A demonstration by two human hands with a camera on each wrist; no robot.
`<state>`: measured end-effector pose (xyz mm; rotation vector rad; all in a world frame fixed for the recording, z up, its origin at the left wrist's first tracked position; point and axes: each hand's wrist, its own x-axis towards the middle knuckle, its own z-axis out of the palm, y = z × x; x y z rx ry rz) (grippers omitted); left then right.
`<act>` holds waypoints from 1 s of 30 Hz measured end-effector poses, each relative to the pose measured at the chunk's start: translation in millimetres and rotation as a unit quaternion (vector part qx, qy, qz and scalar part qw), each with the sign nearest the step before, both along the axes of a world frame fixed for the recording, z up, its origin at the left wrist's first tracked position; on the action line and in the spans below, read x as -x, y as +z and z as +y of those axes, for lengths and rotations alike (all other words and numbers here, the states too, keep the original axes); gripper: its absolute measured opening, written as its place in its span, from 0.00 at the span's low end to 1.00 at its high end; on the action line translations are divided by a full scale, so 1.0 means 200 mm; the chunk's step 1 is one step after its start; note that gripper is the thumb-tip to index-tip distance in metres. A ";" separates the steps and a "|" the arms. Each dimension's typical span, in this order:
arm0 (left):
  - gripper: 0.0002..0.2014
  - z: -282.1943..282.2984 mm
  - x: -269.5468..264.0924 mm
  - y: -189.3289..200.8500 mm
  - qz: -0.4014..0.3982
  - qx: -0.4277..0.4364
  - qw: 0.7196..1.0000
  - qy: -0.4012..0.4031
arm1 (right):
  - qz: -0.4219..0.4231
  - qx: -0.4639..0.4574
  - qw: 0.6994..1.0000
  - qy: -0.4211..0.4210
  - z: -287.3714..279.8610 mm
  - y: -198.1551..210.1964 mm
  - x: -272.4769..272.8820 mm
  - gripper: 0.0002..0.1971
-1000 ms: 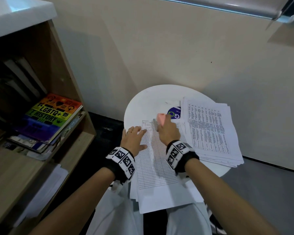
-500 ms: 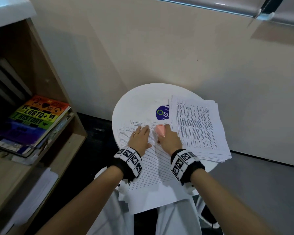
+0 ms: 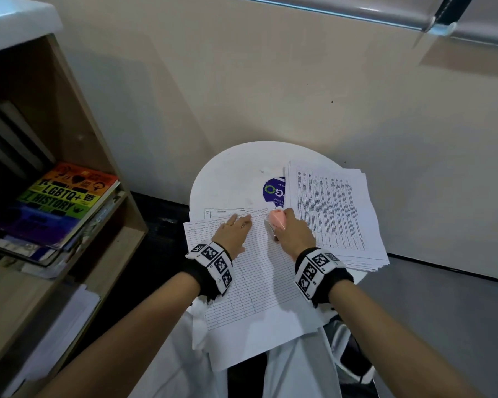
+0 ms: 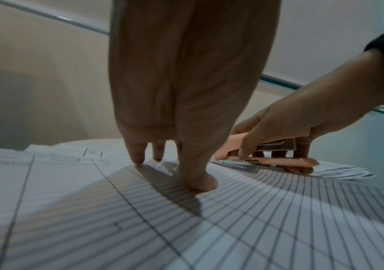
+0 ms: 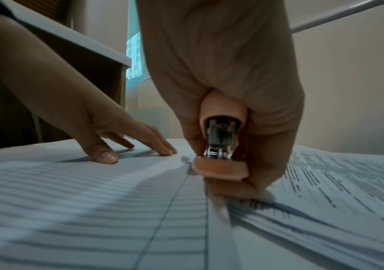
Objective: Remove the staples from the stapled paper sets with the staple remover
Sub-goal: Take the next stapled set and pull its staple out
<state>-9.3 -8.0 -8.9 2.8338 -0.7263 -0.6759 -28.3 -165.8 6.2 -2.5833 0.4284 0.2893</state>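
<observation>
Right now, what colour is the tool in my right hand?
Pale pink staple remover with metal inside, clearest in the left wrist view.

Pale pink stapler (image 3: 278,220) with silver metal inside, white ruled sheets (image 3: 259,280) with grey grid lines, white round table (image 3: 230,179), blue and green sticker (image 3: 273,191), rainbow-striped book (image 3: 64,199), black-and-white checkered wristbands (image 3: 213,265), beige wall (image 3: 270,81).

Left hand (image 3: 233,234) flat, right hand (image 3: 295,236) clenched

1. Staple remover (image 5: 221,165): smooth pink plastic shell, shiny metal core.
2. Stapled paper set (image 3: 259,280): matt white printed paper.
3. Round table (image 3: 230,179): smooth white top.
4. Shelf unit (image 3: 92,156): matt wood-grain panels.
5. Book (image 3: 66,196): glossy cover.
</observation>
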 end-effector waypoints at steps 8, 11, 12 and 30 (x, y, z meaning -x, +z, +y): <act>0.42 0.00 -0.08 0.03 0.015 -0.050 0.996 -0.071 | -0.011 0.020 1.000 -0.005 0.03 -0.02 -0.04 0.23; 0.46 -0.02 -0.12 0.04 0.021 -0.085 0.992 -0.090 | -0.020 0.015 1.000 -0.008 0.03 -0.03 -0.03 0.23; 0.47 -0.02 -0.13 0.04 0.023 -0.095 0.991 -0.095 | -0.021 0.016 1.000 -0.007 0.03 -0.04 -0.02 0.23; 0.42 -0.04 -0.12 0.11 0.027 -0.015 0.994 -0.102 | -0.027 0.044 0.999 0.001 0.08 -0.05 -0.07 0.23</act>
